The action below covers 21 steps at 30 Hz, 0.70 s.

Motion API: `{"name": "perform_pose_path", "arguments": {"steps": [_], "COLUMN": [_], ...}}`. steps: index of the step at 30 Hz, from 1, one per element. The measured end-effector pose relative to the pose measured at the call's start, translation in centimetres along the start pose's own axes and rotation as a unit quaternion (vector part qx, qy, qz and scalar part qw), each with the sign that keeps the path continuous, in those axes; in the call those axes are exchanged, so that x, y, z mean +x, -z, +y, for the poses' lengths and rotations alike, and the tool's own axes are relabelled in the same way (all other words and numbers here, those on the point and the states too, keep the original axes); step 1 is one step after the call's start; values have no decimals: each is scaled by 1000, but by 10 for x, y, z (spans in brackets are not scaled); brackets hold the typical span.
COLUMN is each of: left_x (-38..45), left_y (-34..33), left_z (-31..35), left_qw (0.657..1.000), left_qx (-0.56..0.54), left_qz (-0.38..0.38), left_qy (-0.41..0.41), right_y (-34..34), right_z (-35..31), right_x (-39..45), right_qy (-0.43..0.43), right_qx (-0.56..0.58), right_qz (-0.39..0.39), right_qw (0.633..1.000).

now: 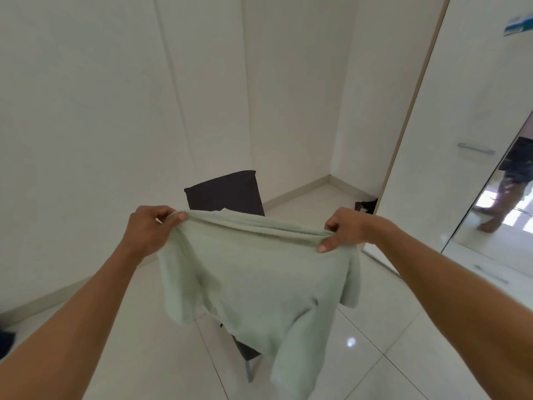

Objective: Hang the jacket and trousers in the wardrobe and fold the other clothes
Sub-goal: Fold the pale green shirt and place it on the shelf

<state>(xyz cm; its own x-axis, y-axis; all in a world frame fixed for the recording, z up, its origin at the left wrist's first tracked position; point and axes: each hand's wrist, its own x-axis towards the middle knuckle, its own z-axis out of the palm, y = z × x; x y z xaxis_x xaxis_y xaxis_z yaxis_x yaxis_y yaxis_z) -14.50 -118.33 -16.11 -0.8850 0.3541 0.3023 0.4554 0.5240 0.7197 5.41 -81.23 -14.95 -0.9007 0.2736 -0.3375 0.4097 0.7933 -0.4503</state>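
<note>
The walls [86, 111] are plain white and meet in a corner behind a dark chair [225, 193], which stands on the floor [403, 342] of large glossy white tiles. A pale skirting board [294, 194] runs along the foot of the walls. At the right is a white wardrobe [450, 125] with a metal handle [476, 148] and a mirror [496, 212]. A small light spot [351, 342] shines on one tile.

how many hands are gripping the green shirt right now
2. The left hand pinches the pale green shirt at its upper left edge, and the right hand pinches the upper right edge, holding it spread above the dark chair.
</note>
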Motion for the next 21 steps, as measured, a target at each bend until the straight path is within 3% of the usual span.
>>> {"name": "perform_pose_path", "arguments": {"steps": [3,6,7,9,11,13,15,17,19,21], "left_x": [-9,-18,-20,-24,-31,-39,-51,-62,-75,-90], "left_y": [-12,-22,-23,-23,-24,-31,-44,-61,-73,-85], "left_z": [2,8,9,14,21,32,45,57,67,74], "left_qw": [1000,997,996,992,988,985,984,979,973,970], "left_qx": [19,12,9,10,15,24,44,59,81,90], "left_qz": [18,66,80,106,137,150,152,173,185,190], "left_qy": [2,31,43,63,71,76,81,94,109,120], "right_y": [2,-3,-2,6,17,27,35,42,48,55], "right_z": [9,12,13,19,33,48,66,84,100,117], "right_x": [7,12,10,3,-6,-4,2,2,-4,-7], "right_qy": [15,54,62,66,59,67,88,104,105,105], "right_qx": [-63,38,125,281,250,90,35,147,286,306], "right_qz": [52,144,128,6,-112,-76,28,53,-12,-44], "right_qw": [997,987,982,958,960,991,995,982,952,945]}}
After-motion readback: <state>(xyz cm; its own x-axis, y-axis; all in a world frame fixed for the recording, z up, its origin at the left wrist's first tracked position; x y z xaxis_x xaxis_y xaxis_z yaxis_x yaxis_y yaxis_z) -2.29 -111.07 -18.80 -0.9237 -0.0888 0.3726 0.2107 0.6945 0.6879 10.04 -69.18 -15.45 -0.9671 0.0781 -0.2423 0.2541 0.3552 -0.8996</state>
